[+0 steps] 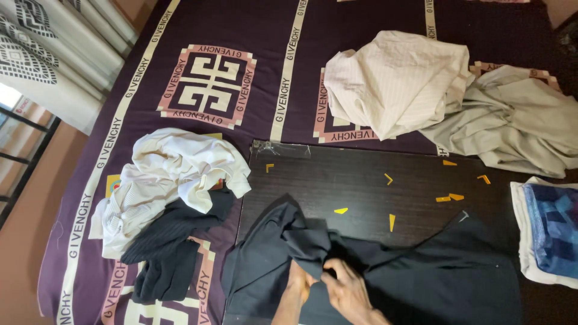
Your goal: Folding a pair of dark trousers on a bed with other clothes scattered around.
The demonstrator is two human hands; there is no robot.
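Both my hands are closed on a black garment (415, 271) that lies spread over the near part of a dark wooden board, the surface (361, 174) I work on, which rests on the bed. My left hand (299, 281) and right hand (344, 287) sit close together, almost touching, each pinching a bunched fold of the cloth near its middle. The garment is plain black, soft and heavily creased; one part rises in a rumpled peak just above my fingers, while the rest fans out flat toward the right. Small yellow markers (448, 197) are scattered on the bare board beyond it. To the left, on the dark purple patterned bedspread (150, 78), lie a crumpled white shirt (174, 174) and a black knitted piece (168, 247). Farther off are a cream striped shirt (397, 81) and a grey-green garment (518, 123). A folded blue and white cloth (551, 232) lies at the right edge.
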